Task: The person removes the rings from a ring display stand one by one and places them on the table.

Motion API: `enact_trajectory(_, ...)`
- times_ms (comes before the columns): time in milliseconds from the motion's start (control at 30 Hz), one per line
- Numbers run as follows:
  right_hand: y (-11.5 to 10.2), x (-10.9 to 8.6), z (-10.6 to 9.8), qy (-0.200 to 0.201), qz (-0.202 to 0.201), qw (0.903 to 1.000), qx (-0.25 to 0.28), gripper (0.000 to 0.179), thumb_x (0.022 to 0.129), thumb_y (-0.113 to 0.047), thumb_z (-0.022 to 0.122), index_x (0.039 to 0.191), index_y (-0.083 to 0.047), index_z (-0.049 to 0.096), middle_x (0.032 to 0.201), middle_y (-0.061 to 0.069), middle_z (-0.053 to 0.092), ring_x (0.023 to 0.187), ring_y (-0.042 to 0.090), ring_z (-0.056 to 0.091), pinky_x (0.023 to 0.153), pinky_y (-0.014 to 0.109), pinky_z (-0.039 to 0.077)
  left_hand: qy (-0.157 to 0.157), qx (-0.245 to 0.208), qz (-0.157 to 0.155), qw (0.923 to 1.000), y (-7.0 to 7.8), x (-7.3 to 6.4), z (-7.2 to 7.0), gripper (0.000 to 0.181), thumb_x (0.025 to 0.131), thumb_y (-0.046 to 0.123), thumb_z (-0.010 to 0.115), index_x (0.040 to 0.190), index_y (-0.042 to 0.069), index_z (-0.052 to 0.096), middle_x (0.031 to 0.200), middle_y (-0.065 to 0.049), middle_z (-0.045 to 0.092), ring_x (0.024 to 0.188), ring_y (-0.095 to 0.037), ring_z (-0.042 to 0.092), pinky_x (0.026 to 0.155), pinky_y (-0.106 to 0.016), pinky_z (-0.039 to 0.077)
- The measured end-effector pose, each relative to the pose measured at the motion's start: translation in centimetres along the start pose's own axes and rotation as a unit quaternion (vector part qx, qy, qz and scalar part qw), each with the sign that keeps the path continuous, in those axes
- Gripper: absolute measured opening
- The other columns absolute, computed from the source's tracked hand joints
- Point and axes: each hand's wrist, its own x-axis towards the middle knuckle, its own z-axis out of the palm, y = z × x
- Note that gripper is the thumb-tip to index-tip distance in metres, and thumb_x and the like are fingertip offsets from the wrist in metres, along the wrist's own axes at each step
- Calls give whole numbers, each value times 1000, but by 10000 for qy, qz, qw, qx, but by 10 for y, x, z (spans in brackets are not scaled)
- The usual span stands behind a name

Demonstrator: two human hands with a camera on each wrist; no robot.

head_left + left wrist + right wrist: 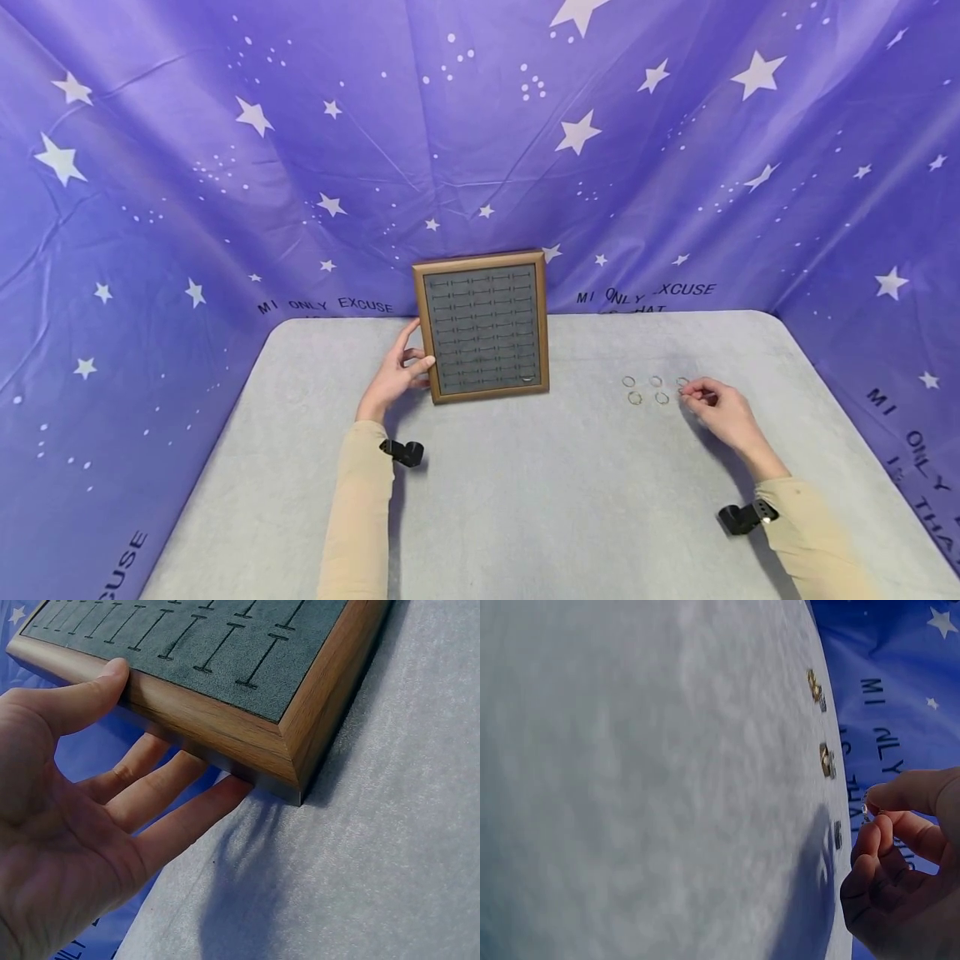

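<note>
A wood-framed display board (pixel 480 325) with a dark grey slotted panel stands tilted up at the back of the table. My left hand (pixel 393 379) holds its left side. In the left wrist view the thumb (pixel 112 679) lies over the front of the wooden frame (pixel 202 724) and the other fingers reach under its side. At the right, my right hand (pixel 722 410) pinches a small ring (pixel 865 806) between thumb and fingertips. Just beside those fingertips lies another ring (pixel 682 382). Several more rings, such as the gold-toned one (pixel 634 398), lie in two rows to its left.
The grey table (pixel 525 500) ends at the back against a purple curtain (pixel 480 150) printed with stars. More of this curtain hangs along both sides. A small black camera (pixel 405 452) is strapped to the left wrist, another camera (pixel 742 518) to the right.
</note>
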Motion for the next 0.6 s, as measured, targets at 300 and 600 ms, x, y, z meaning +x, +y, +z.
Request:
enact_trajectory(300,16,1,-5,-52,-57,9993,-371,3,85,-2,65,86,1,65,74,2,56,63,2,45,56,20,36,-48,61,34,10000,-1,0,1,75,95,-1,58,156,17,18,113,-25,47,104,-29,50,87,-62,46)
enact_trajectory(600,18,5,-5,-217,-67,9985,-504,4,86,-1,65,88,2,65,75,5,58,64,6,47,57,23,38,-94,76,14,9999,0,0,-1,75,96,1,58,156,17,17,108,-21,49,96,-31,55,87,-64,44)
